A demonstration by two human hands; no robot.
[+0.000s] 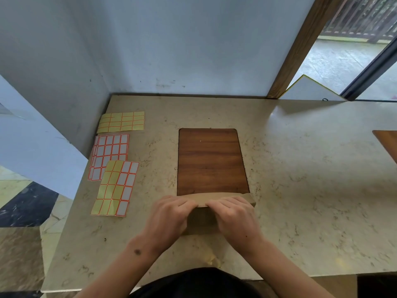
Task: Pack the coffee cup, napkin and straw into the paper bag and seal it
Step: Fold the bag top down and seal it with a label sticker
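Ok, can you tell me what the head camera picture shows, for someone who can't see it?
Two hands, left and right, fold down the top of a brown paper bag on a stone counter. Sticker sheets lie to the left, a wooden board just beyond the bag.

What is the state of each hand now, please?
Left hand: fingers curled over the folded top of the paper bag, holding it.
Right hand: fingers curled over the same fold, holding it.

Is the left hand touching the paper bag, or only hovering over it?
Touching. The head view shows the left hand with fingers curled over the paper bag's folded top edge, pressing it down, no gap visible.
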